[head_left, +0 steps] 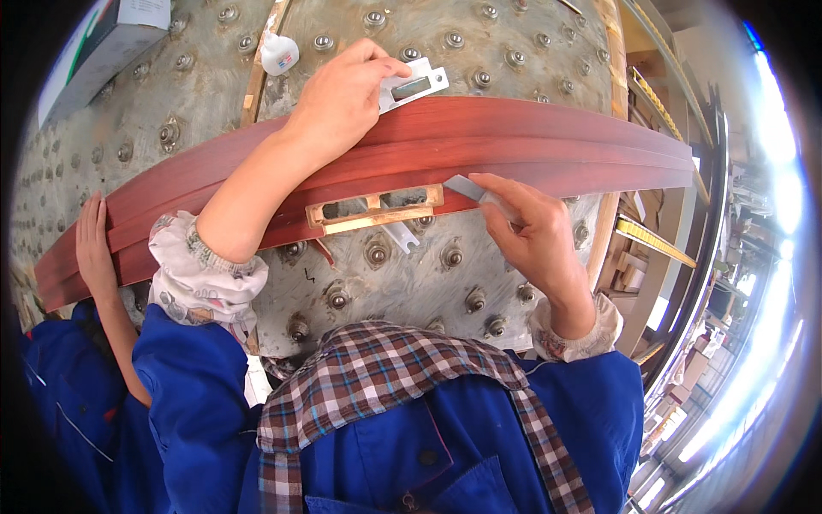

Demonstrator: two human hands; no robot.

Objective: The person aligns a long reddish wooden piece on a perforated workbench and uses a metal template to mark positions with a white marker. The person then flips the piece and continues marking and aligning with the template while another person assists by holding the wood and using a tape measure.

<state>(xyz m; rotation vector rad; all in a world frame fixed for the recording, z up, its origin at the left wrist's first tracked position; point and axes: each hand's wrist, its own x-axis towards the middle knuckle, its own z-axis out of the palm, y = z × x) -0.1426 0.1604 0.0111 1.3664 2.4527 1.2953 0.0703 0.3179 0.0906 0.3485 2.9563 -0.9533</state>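
Observation:
My left hand grips a metal strike plate with a rectangular opening, at the far edge of a long reddish-brown wood-grain moulding. In my right hand is a flat grey blade-like tool, its handle partly hidden by my fingers. The tool's tip is beside the right end of a routed recess in the moulding's near edge. Bare pale wood shows around that recess, which has two openings. A notched metal piece sticks out below it, its other end hidden.
Beneath the moulding is a metal table studded with ball rollers. A co-worker's hand rests on the moulding's left end. A box and a small white container stand at the back left. Shelving with wood offcuts lies right.

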